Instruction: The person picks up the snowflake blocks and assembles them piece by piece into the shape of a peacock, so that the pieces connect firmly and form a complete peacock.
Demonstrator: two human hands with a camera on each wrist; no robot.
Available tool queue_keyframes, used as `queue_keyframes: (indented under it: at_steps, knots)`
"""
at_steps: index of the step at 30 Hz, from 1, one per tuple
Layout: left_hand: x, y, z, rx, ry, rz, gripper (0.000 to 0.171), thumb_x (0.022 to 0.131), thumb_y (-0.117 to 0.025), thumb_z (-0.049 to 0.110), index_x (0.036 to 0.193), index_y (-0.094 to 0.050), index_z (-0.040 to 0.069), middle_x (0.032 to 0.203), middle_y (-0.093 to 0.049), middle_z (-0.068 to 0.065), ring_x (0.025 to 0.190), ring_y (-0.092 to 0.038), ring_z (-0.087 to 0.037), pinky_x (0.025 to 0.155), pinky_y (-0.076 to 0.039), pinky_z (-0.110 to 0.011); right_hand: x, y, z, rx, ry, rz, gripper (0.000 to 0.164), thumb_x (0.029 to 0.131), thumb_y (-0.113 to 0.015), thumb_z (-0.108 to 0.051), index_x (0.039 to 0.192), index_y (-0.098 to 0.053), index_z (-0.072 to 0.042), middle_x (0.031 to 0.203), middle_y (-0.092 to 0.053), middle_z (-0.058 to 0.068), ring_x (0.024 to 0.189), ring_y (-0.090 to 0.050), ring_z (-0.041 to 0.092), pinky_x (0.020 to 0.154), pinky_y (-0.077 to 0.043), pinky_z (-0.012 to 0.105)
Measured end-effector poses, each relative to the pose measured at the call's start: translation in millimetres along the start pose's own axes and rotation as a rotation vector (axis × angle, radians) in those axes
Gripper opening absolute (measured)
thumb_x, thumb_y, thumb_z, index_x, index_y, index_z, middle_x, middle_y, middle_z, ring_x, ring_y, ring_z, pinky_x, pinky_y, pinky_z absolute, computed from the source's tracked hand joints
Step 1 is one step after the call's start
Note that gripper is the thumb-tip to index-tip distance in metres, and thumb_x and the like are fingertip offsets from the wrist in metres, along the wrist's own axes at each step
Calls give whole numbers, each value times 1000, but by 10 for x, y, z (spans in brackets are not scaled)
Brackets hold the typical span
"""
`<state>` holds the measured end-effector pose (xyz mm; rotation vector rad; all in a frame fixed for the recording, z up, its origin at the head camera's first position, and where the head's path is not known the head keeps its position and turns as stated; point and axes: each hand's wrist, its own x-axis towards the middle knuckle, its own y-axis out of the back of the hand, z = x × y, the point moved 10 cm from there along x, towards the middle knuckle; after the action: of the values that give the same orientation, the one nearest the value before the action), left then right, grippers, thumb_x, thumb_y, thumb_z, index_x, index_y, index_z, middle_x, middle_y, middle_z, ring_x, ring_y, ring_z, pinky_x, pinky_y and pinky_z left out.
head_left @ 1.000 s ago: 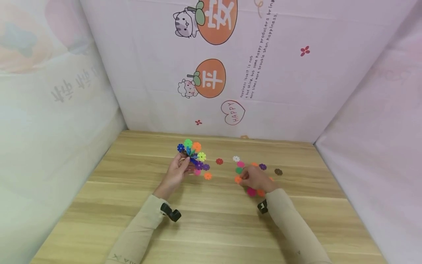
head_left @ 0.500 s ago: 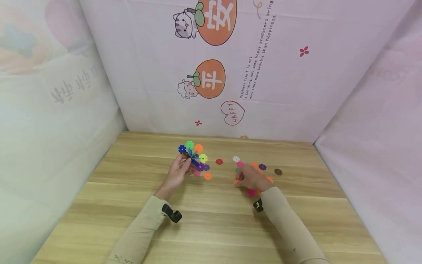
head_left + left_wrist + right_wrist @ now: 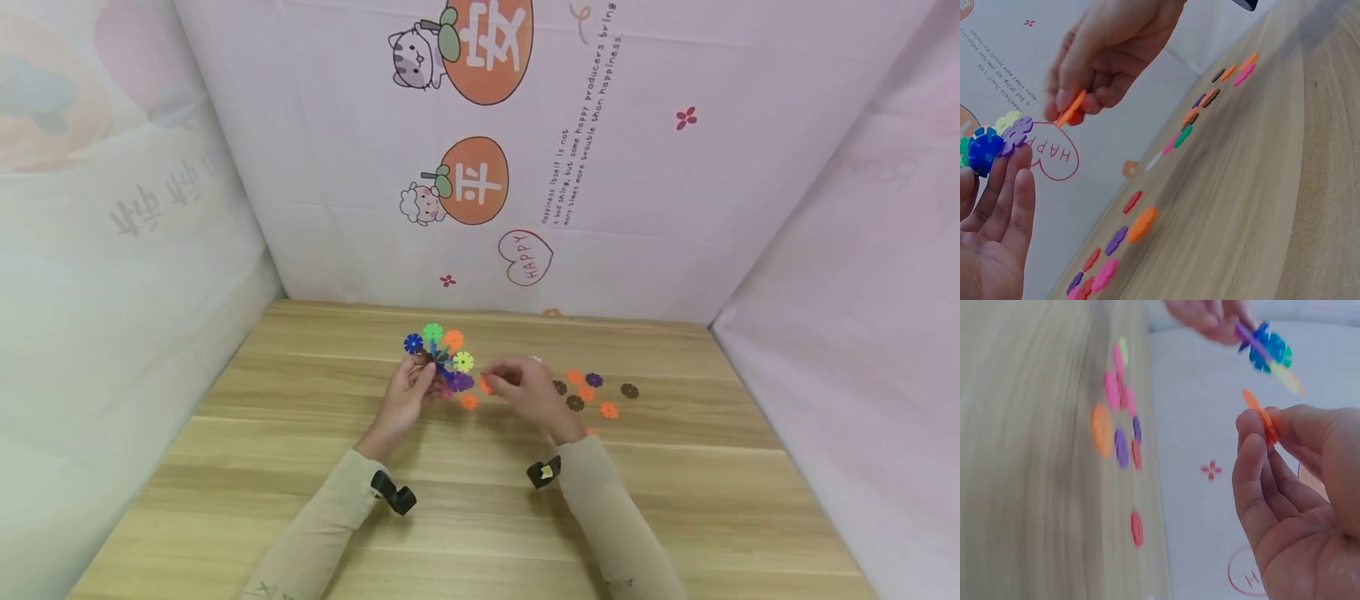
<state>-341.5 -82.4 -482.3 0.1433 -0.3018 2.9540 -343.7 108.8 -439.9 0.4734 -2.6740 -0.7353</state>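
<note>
My left hand (image 3: 397,406) holds up a cluster of interlocking plastic snowflake discs (image 3: 985,153), with blue, green, orange, yellow and purple pieces fanning outward. Its fingers and thumb grip the cluster's lower side. Just to the right, my right hand (image 3: 534,398) pinches an orange snowflake disc (image 3: 1270,428) between thumb and fingertips. In the right wrist view that disc stands on edge, a short gap from the cluster's yellow piece (image 3: 1285,376). Below the left hand, a loose orange disc (image 3: 468,402) lies on the table, with pink, red and purple ones near it in the left wrist view.
More loose discs lie right of the right hand: orange (image 3: 609,410), brown (image 3: 629,391) and purple (image 3: 594,380). In the left wrist view, a green disc (image 3: 1182,136) is among them. Printed white cloth (image 3: 637,208) walls the wooden table (image 3: 465,525) at the back and sides.
My right hand has lifted an orange disc from the pile on the right and carried it left, close to the cluster. The left hand has stayed nearly in place.
</note>
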Motion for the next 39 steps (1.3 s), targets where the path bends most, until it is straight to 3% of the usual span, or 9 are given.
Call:
queue_keyframes:
  at_steps: [5,8,11,16,22,25,30,34,39]
  knots:
    - [-19,18,17,-6,-27,39,24,114,-47,16,133,-48,1,100,-71,1,91,-71,-12,91,-64,-33,37,-164,-69,126,-14,49,19,105,-69,-27,111,-80,-14,103,-80,14,91,-76,36,80,-64,55]
    - [-26,11,43,-3,-48,54,24,113,-49,17,131,-49,2,100,-72,1,91,-72,-12,94,-64,-37,41,-213,-115,173,-1,77,20,102,-72,-30,106,-81,-12,100,-80,15,91,-76,44,82,-64,59]
    - [-37,-1,66,-24,-59,71,25,111,-54,14,133,-51,1,105,-74,1,95,-73,-12,96,-63,-36,29,-213,-147,211,3,109,17,101,-74,-26,105,-80,-11,100,-80,16,91,-74,45,79,-66,47]
    - [-67,-40,21,-6,-24,75,33,101,-70,7,131,-60,-1,108,-76,3,98,-74,-10,95,-64,-37,23,-184,-199,260,29,140,15,102,-72,-21,108,-79,-9,102,-80,12,91,-76,29,81,-66,33]
    - [-104,-104,24,97,-14,41,32,102,-73,25,123,-72,1,108,-78,-2,99,-75,-17,98,-63,-47,42,-200,-268,240,79,107,16,102,-72,-21,111,-79,-9,107,-81,10,95,-77,17,85,-65,28]
    - [-102,-107,36,97,10,54,32,102,-72,27,123,-72,2,115,-77,-15,108,-74,-32,103,-60,-53,40,-150,-268,256,94,108,19,103,-70,-16,117,-78,-6,111,-80,14,97,-78,17,87,-65,27]
    - [-92,-74,24,92,48,99,28,103,-71,23,121,-72,2,120,-74,-28,111,-73,-41,106,-56,-60,-20,-32,-248,237,80,169,24,101,-72,-16,124,-75,-6,108,-79,16,97,-78,29,84,-64,25]
    - [-112,-55,41,103,56,139,28,102,-72,23,120,-73,2,111,-78,-20,106,-75,-35,101,-61,-52,-88,-26,-293,185,141,262,19,100,-74,-17,116,-77,-7,107,-80,13,95,-79,25,83,-65,25]
    - [-136,-55,66,81,56,170,25,103,-71,20,117,-72,-1,96,-80,-4,91,-77,-17,96,-64,-47,-141,-36,-376,142,263,368,15,97,-76,-10,110,-77,-4,105,-80,15,93,-79,23,82,-64,22]
